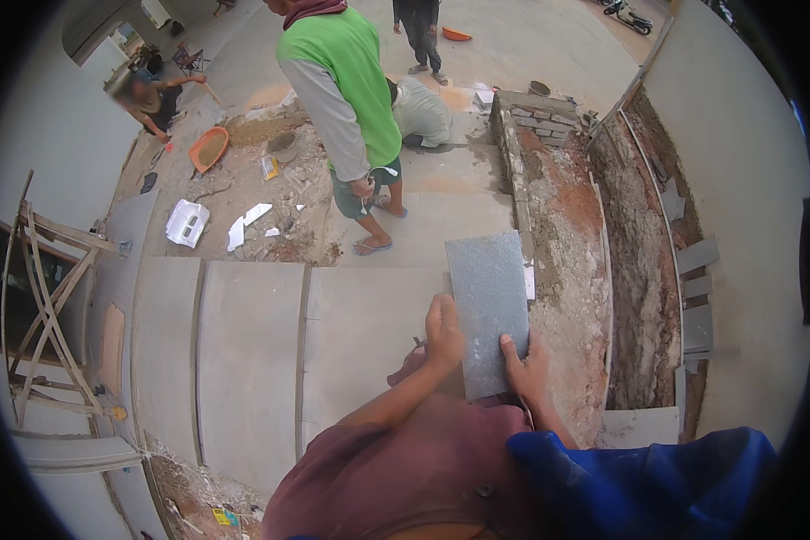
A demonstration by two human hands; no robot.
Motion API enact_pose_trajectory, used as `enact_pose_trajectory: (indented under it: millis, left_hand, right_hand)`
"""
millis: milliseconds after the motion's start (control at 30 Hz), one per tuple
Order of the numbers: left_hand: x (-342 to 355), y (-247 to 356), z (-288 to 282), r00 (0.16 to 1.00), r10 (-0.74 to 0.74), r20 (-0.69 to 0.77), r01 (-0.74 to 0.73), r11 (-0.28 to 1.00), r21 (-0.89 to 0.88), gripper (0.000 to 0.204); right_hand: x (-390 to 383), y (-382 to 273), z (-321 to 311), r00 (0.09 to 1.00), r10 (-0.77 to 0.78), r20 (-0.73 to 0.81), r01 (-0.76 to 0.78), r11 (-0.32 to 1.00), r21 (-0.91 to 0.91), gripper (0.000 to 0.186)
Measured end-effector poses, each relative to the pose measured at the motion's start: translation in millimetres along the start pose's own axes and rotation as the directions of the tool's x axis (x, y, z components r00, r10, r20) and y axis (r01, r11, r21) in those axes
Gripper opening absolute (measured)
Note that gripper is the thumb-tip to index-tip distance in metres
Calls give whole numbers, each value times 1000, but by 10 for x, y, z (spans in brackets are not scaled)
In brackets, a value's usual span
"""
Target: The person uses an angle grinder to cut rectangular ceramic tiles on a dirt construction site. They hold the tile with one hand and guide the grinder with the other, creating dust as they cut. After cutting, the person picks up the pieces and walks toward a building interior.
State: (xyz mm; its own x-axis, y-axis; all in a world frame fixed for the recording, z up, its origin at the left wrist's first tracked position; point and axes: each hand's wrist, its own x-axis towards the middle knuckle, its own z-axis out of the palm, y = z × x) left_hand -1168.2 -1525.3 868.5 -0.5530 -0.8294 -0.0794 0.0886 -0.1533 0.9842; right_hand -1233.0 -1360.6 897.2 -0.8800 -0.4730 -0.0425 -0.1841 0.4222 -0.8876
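Observation:
A grey rectangular stone tile (486, 301) is held up on end before me, its speckled face toward me. My right hand (524, 364) grips its lower right side, with the thumb pressed on the face and the other fingers mostly hidden behind. At the left edge, my left hand (445, 333) is closed against the tile, its fingers curled and partly out of sight. Below the hands are my maroon shirt (405, 468) and a blue cloth (639, 477).
Wide grey slabs (247, 351) form steps at left. Wooden crossed poles (49, 310) stand at far left. A trench (643, 297) runs along the right wall. Ahead, a person in a green top (355, 90) stands near a crouching person (423, 112); white foam pieces (187, 223) lie on rubble.

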Motion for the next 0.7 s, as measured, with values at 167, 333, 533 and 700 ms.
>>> enact_pose_trajectory:
  millis: [167, 333, 533, 700]
  left_hand:
    - [623, 94, 307, 998, -39, 56, 37, 999, 40, 39]
    - [1354, -73, 761, 1000, -1, 30, -1, 998, 60, 39]
    - [2424, -192, 1576, 999, 30, 42, -31, 999, 18, 37]
    - [3111, -43, 2343, 996, 87, 19, -88, 988, 126, 35]
  right_hand:
    - [691, -20, -105, 995, 73, 66, -75, 996, 37, 45]
    - [1604, 89, -96, 986, 153, 68, -157, 986, 49, 44]
    - [3198, 218, -365, 973, 121, 199, -139, 987, 81, 48]
    - [4342, 244, -519, 956, 202, 213, -258, 925, 281, 53]
